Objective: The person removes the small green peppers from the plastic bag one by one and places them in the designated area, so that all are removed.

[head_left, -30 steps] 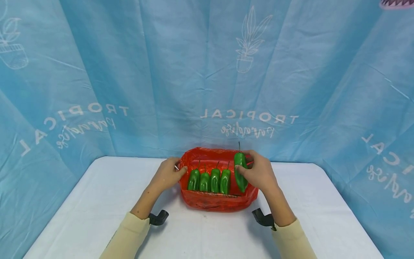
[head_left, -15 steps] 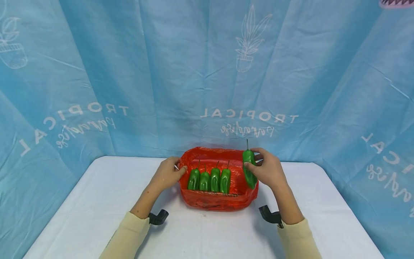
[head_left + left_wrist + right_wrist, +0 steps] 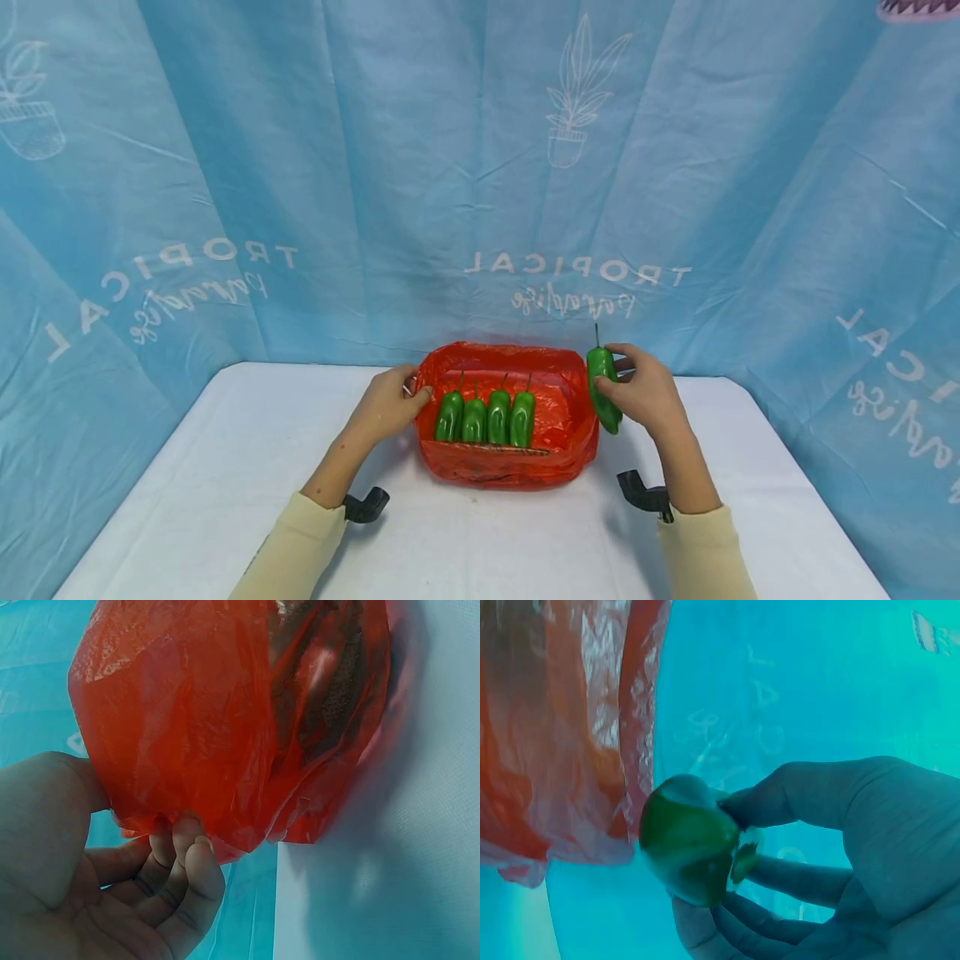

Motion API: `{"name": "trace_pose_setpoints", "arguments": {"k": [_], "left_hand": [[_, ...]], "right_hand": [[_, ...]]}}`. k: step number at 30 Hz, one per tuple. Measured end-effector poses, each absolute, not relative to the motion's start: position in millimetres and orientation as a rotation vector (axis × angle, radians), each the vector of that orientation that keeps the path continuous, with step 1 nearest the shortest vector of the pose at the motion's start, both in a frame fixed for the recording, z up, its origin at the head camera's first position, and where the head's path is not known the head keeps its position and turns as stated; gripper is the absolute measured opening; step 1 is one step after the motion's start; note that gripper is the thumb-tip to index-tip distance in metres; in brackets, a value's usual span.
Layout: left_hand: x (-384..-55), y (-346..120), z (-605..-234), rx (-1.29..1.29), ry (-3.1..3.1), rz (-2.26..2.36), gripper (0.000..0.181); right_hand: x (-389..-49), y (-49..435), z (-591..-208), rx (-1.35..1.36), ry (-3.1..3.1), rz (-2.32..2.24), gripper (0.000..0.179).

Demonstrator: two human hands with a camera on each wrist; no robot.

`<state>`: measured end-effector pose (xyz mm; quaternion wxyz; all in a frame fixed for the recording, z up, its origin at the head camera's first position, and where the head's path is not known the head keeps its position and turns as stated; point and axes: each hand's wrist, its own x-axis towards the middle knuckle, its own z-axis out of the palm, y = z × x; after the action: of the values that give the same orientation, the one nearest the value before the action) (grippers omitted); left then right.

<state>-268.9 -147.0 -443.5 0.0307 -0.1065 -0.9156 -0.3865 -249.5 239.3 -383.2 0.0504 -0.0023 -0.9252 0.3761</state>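
Observation:
A red plastic bag (image 3: 487, 468) stands on the table with its mouth spread wide. Several glossy green peppers (image 3: 450, 417) sit upright in a row inside it, stems up. At the bag's left edge my left hand (image 3: 386, 404) pinches the film between thumb and fingers; the left wrist view shows those fingertips at the gathered edge of the bag (image 3: 180, 720). My right hand (image 3: 645, 390) grips another green pepper (image 3: 602, 379), long stem upward, just outside the bag's right rim. From the right wrist, the pepper's rounded tip (image 3: 686, 836) faces the camera.
A white cloth covers the table (image 3: 480, 550). Blue printed curtain (image 3: 420, 208) hangs behind and along both sides. Something brown and textured (image 3: 334, 690) shows through the bag's film. Black bands (image 3: 367, 506) with short projecting pieces sit at both wrists.
My right hand has carried its pepper to the right, from over the bag's inside to beyond its right rim. The left hand, bag and other peppers have stayed put.

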Motion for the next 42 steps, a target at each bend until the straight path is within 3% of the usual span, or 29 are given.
{"name": "trace_pose_setpoints", "arguments": {"k": [15,26,42], "left_hand": [[-267,-148,-449,-0.294,-2.788,-1.208,0.04],[-266,-147,-448,-0.301,-2.773,-1.212,0.038],[-268,-149,-449,-0.308,-2.785,-1.19,0.037]], "right_hand": [[-263,262,-404,-0.112,-2.808,1.186,0.062],[-277,277,-433,-0.16,-2.873,1.093,0.06],[-282,284,-445,-0.232,-2.984,1.156,0.062]]}}
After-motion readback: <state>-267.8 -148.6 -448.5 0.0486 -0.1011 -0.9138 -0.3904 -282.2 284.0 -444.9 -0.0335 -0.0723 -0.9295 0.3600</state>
